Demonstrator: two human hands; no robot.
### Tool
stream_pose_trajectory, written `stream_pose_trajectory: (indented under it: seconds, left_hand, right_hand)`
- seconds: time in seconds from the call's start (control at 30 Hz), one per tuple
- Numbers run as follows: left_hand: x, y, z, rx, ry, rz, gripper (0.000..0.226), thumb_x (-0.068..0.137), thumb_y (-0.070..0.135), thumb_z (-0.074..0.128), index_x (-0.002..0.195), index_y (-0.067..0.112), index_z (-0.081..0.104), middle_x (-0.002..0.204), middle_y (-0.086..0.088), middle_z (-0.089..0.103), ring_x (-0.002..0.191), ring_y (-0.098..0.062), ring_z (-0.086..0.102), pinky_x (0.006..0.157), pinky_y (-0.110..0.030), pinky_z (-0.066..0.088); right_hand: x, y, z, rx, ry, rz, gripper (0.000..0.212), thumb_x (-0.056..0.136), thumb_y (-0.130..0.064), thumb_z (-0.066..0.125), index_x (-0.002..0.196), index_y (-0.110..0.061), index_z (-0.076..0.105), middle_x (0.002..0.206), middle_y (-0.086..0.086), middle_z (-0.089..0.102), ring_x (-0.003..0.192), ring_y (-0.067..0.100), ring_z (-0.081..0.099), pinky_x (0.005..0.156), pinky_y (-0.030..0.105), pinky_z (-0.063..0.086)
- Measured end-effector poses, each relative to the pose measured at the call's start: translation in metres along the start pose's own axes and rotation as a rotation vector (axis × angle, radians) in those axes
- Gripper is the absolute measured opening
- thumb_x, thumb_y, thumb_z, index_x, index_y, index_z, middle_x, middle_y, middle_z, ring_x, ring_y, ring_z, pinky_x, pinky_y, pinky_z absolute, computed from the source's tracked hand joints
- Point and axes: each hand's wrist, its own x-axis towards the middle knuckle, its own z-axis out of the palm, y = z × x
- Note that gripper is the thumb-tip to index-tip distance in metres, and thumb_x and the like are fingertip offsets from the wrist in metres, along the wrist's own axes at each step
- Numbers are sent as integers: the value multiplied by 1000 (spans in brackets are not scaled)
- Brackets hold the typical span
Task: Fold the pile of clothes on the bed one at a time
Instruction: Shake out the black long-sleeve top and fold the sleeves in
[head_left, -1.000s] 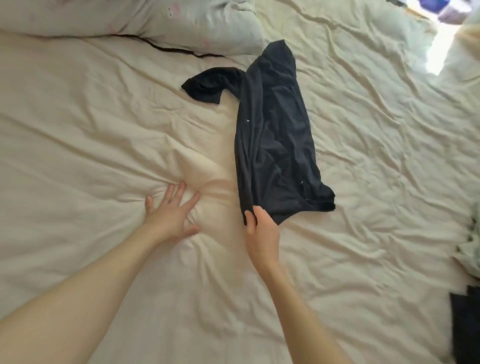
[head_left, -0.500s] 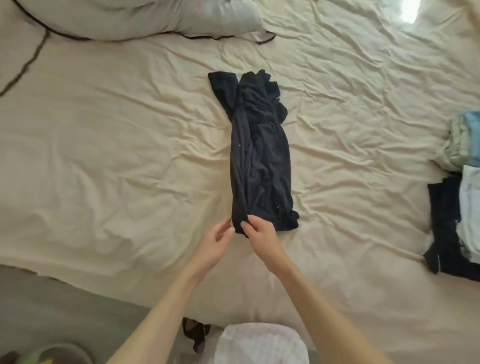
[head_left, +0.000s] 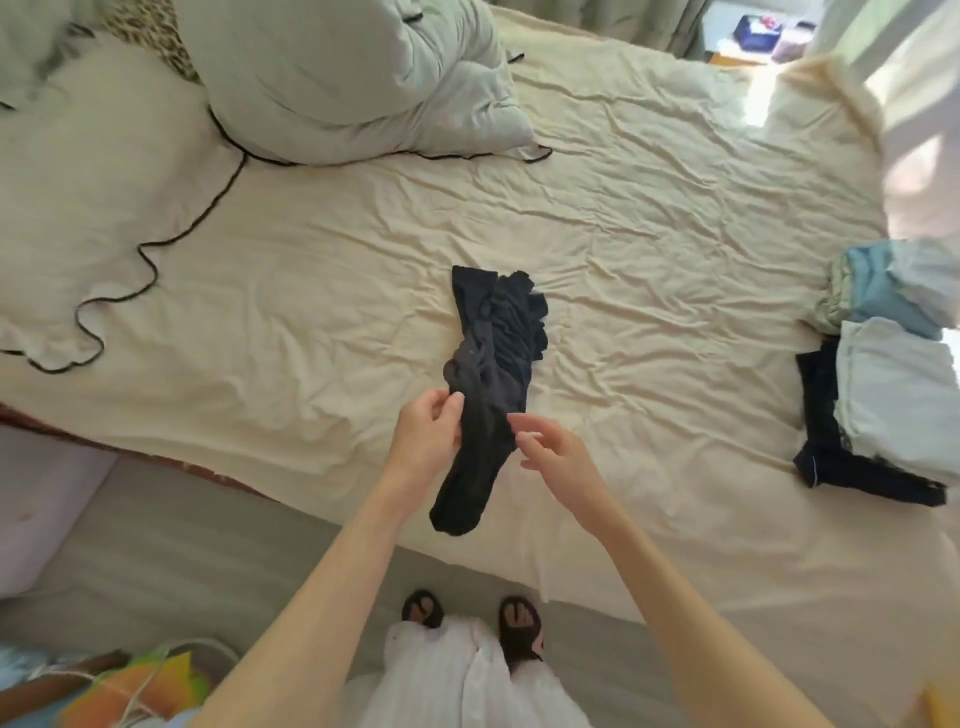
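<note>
A dark, narrow folded garment (head_left: 493, 364) stretches from the middle of the cream bed sheet (head_left: 649, 249) toward me, its near end lifted and hanging down over the sheet. My left hand (head_left: 428, 431) grips the garment at its left edge, thumb and fingers curled onto the cloth. My right hand (head_left: 550, 447) hovers just right of the garment with fingers loosely bent; it holds nothing. At the right edge of the bed a pile of clothes (head_left: 893, 364) shows pale blue, white and dark pieces stacked together.
A grey-green duvet (head_left: 353, 78) and a cream pillow with black trim (head_left: 93, 171) lie at the head of the bed. The bed's near edge runs just in front of my feet in dark sandals (head_left: 519, 623). Colourful items (head_left: 130, 686) sit on the floor at lower left.
The garment's near end has been lifted off the sheet and pulled toward me. My right hand has let go of it; my left hand now grips it. The view has pulled back.
</note>
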Motion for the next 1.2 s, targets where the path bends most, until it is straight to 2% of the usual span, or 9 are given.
stream_pose_trajectory:
  seconds: [0.23,0.37,0.47,0.53,0.67,0.8,1.0,1.1,1.2]
  left_hand:
    - [-42,125,-22,-185,42,171,23,98,15,47,113,2,59,96,-10,68,86,-22,68,74,-30,57]
    - [-69,192,-30,-280,45,310,19,97,15,49,105,4,62,88,-9,68,80,-21,69,69,-28,58]
    - [-88,229,-41,-292,78,377,18,97,16,49,100,6,64,84,-5,68,71,-14,67,61,-22,54]
    - [-94,243,-52,-283,136,398,26,98,14,47,117,1,58,95,-8,67,78,-16,67,64,-23,54]
    - [-109,246,-73,-281,44,424,59,94,30,55,144,15,30,126,-2,53,100,-20,63,80,-32,53]
    - [-133,243,-59,26,-156,547,48,80,42,70,122,29,51,117,-1,62,99,-12,66,78,-27,56]
    - [-150,264,-56,196,258,649,24,90,7,56,114,6,56,91,-14,63,82,-22,66,71,-34,59]
    - [-165,279,-68,368,423,728,14,89,7,52,100,11,61,82,-7,64,71,-19,64,71,-34,57]
    - [-176,289,-65,249,208,725,25,88,18,63,112,19,54,99,-4,66,83,-17,68,75,-29,57]
  right_hand:
    - [-40,-43,-12,-234,-61,-232,45,88,-28,65,131,-30,51,127,-15,51,110,0,50,95,27,48]
    - [-47,-97,-25,-299,-63,-418,48,84,-25,69,128,-30,52,118,-21,48,105,0,52,81,9,43]
    - [-59,-147,-37,-221,1,-611,25,86,-1,62,97,-22,69,100,-16,65,93,3,60,77,10,44]
    - [-70,-184,-51,42,-4,-573,33,86,7,54,82,-22,69,78,-13,70,76,0,65,67,15,49]
    - [-80,-265,-82,409,-312,-316,18,91,-3,54,87,-11,70,81,2,70,75,15,67,65,26,54]
    - [-85,-329,-88,187,-359,-234,13,90,-6,58,102,-6,64,94,6,65,85,20,62,78,30,52]
    - [-93,-372,-86,-20,-295,-403,7,87,-6,63,94,-6,66,88,6,65,81,15,61,81,32,52]
    - [-94,-386,-93,-16,-237,-485,12,87,-7,62,97,-3,67,88,7,64,80,14,62,77,29,53]
    - [-100,-395,-99,43,-301,-484,9,87,-4,60,94,-1,66,81,4,67,78,16,65,75,31,56]
